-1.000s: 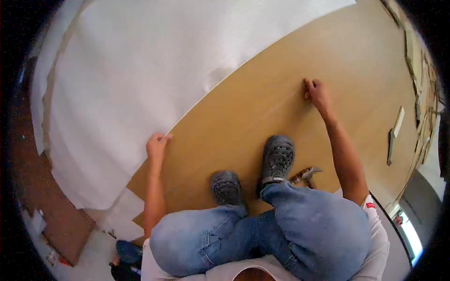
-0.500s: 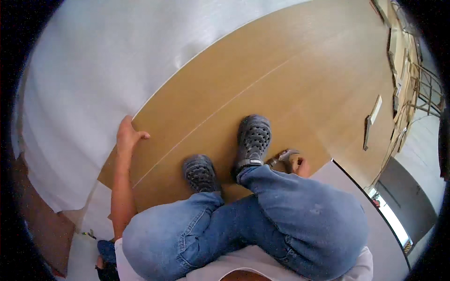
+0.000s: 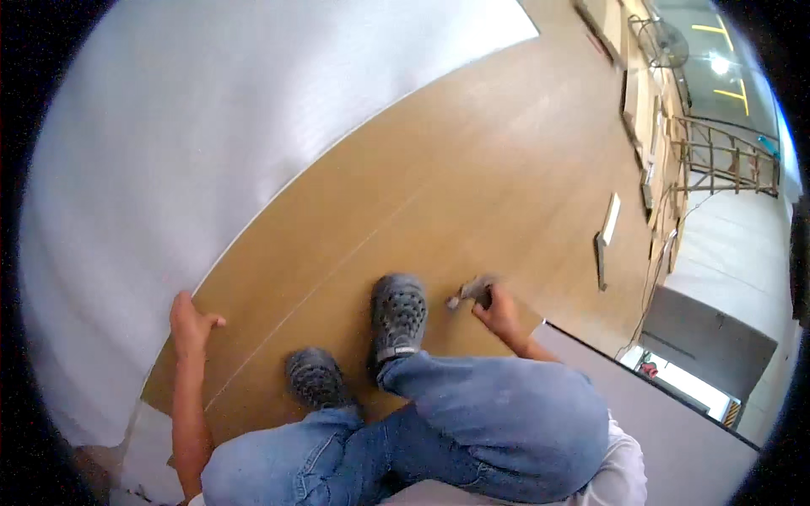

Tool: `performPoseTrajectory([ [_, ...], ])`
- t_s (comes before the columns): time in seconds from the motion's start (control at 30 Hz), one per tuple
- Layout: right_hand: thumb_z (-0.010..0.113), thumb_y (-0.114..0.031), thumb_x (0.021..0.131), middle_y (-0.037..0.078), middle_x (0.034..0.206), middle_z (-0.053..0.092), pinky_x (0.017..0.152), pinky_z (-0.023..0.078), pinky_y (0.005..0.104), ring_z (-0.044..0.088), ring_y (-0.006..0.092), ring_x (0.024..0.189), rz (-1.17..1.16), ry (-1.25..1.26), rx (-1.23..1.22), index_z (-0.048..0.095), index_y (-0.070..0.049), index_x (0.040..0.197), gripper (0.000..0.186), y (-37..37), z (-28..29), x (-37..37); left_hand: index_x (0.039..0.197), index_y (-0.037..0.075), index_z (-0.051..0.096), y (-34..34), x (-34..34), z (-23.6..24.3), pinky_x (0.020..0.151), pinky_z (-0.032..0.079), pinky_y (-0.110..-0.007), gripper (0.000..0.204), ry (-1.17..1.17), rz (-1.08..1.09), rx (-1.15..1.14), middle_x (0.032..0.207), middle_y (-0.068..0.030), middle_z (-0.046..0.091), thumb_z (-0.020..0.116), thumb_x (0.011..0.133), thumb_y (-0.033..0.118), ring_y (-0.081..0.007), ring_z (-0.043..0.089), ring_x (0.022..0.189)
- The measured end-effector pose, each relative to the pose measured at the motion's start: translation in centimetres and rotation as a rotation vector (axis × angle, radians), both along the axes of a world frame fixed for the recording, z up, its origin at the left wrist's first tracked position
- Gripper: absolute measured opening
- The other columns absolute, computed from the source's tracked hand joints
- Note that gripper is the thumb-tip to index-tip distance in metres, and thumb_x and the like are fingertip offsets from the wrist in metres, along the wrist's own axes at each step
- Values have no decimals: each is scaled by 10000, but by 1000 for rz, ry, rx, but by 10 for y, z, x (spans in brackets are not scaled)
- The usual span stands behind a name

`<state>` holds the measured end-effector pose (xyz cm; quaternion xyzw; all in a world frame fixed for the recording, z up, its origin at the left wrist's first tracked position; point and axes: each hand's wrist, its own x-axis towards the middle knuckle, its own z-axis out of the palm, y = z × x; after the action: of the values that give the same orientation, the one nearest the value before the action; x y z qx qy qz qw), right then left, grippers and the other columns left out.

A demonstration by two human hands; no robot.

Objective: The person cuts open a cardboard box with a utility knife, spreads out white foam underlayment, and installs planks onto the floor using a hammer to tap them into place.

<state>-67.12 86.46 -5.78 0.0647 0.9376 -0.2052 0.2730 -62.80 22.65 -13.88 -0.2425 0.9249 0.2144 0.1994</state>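
Observation:
Tan wood flooring planks [image 3: 337, 211] lie beneath me, with a thin pale seam running diagonally across them. My left hand [image 3: 190, 325] rests at their left edge, against the white underlay sheet [image 3: 169, 185]. Its thumb sticks out over the plank, apart from the fingers, which are partly hidden at the edge. In my right hand [image 3: 499, 312] is a hammer [image 3: 472, 291], held low over the planks just right of my foot. The fingers are closed round it, and motion blurs its head. My dark clogs [image 3: 399, 312] stand on the planks between both hands.
At the right lie a loose narrow strip [image 3: 607, 219] and a row of stacked boards [image 3: 645, 126]. Behind them are a metal frame [image 3: 730, 160] and a fan [image 3: 666, 42]. A dark-edged pale panel [image 3: 624, 388] lies beside my right knee.
The view has shifted, showing more of the right side. My right hand has come out from behind my knee with the hammer. My left hand stays at the plank edge.

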Motion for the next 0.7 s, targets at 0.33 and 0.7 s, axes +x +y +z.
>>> performPoseTrajectory([
  [0.33,613,-207,847,184,895,694,719,521,520,662,401,854,720,447,491,615,-85,970,173,-57,20,-470,976,-12,508,11,10,-11,807,433,-487,611,150,19,-40,954,-180,561,858,478,34,-408,531,955],
  [0.7,632,-195,843,52,946,719,762,543,413,689,256,929,1440,435,622,698,-186,948,124,-151,-42,-590,1044,-22,541,20,8,10,855,436,-467,637,217,-13,-146,986,-174,563,852,491,37,-400,529,965],
])
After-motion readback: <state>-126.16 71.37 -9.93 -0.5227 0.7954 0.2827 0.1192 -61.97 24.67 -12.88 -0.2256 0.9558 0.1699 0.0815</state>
